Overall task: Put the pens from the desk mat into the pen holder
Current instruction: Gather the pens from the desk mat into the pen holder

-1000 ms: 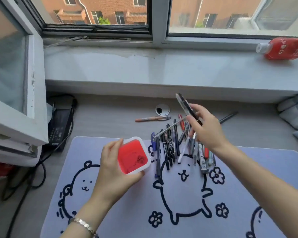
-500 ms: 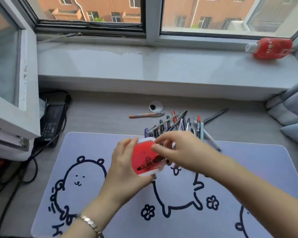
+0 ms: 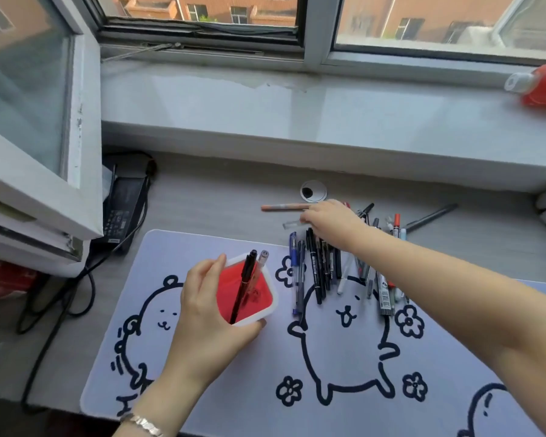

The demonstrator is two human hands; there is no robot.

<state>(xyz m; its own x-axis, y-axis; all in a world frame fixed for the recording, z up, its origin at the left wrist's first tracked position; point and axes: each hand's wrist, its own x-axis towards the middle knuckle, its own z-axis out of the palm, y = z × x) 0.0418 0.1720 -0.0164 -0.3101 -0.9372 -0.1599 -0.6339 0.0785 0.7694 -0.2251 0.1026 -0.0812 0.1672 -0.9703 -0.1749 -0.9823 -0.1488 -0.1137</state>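
1. Left hand (image 3: 202, 313) is gripping the pen holder (image 3: 265, 298), fingers and thumb curling round its white rim, over the desk mat (image 3: 221, 389).
2. Inside the holder a black pen (image 3: 245, 280) and a clear pen (image 3: 262, 260) are leaning, tips poking past the rim.
3. Right hand (image 3: 328, 220) is reaching over the far end of the pile of pens (image 3: 322, 266), fingers bending down; whether they are pinching anything, I cannot tell.
4. That pile is lying across the mat's far edge, near the holder's right side, partly under the right forearm.
5. Just beyond the right hand's fingers an orange pen (image 3: 284, 207) is lying on the bare desk (image 3: 202, 200).
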